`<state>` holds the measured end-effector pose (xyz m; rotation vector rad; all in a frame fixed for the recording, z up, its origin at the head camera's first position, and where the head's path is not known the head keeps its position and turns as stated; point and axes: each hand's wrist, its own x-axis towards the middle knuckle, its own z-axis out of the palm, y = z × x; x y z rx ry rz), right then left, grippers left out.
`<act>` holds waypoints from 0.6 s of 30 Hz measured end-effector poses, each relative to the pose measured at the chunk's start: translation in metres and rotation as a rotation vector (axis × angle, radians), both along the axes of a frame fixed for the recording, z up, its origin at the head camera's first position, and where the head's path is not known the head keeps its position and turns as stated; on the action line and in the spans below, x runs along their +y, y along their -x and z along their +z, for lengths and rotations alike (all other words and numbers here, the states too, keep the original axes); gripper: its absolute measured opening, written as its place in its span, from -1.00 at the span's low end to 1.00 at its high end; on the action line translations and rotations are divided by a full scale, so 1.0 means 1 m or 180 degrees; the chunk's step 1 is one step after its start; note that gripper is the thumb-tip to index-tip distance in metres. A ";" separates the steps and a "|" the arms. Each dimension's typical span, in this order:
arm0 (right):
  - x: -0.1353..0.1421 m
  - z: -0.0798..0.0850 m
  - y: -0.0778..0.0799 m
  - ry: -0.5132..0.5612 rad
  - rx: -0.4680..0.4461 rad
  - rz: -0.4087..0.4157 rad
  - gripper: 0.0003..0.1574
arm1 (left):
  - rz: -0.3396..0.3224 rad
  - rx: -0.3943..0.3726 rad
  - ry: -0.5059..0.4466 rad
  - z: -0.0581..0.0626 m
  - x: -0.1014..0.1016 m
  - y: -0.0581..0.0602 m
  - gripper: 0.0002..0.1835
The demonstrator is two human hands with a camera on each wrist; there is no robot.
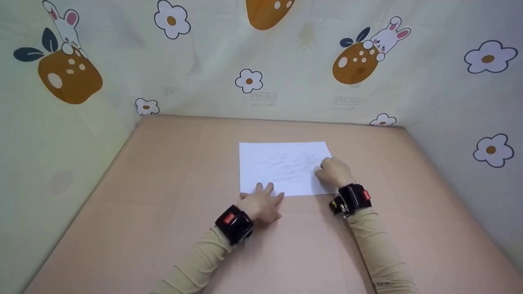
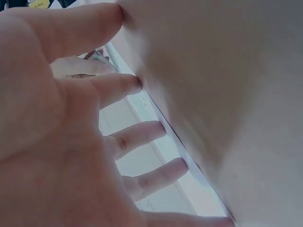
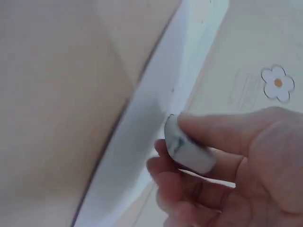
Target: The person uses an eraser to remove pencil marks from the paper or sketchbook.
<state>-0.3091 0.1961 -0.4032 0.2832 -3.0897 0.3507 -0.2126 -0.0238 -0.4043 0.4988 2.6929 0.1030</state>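
A white sheet of paper (image 1: 251, 153) lies flat, with faint grey pencil smudges (image 1: 290, 163) across its middle. My left hand (image 1: 262, 205) rests at the near edge of the sheet, its fingers spread and fairly straight. In the left wrist view the fingertips (image 2: 156, 128) come down along the paper's edge. Over the right side of the sheet, my right hand (image 1: 336, 172) pinches a small whitish eraser (image 3: 191, 153) between thumb and fingers. Dark smudges mark the eraser's worn, rounded end, held close over the paper; the hand hides it in the head view.
The paper lies on a broad pinkish-tan table (image 1: 184, 171). Behind and at both sides hangs a pale cloth (image 1: 212, 53) printed with flowers, rabbits and orange fruit. Black camera bands (image 1: 234, 224) sit on both wrists, above beige sleeves (image 1: 196, 261).
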 end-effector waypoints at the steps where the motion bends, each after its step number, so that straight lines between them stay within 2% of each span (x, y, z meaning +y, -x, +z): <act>1: 0.000 0.001 0.000 0.0104 -0.0002 0.0041 -0.64 | -0.0004 -0.0005 -0.0012 0.001 -0.001 0.000 -0.30; 6: -0.008 0.006 0.002 0.0420 0.0060 0.0166 -0.66 | -0.0030 -0.0061 -0.0061 0.004 -0.003 -0.002 -0.29; 12: -0.017 -0.003 -0.002 0.0052 0.0028 0.0136 -0.75 | -0.0004 0.0020 -0.0058 0.000 0.002 -0.004 -0.27; 15: -0.028 -0.007 -0.005 -0.0086 0.0022 0.0381 -0.78 | 0.0012 0.0070 -0.0016 -0.003 0.004 -0.004 -0.28; 18: -0.039 -0.007 -0.006 -0.0007 -0.0032 0.0727 -0.74 | 0.0041 0.0075 -0.0001 -0.005 0.005 -0.003 -0.29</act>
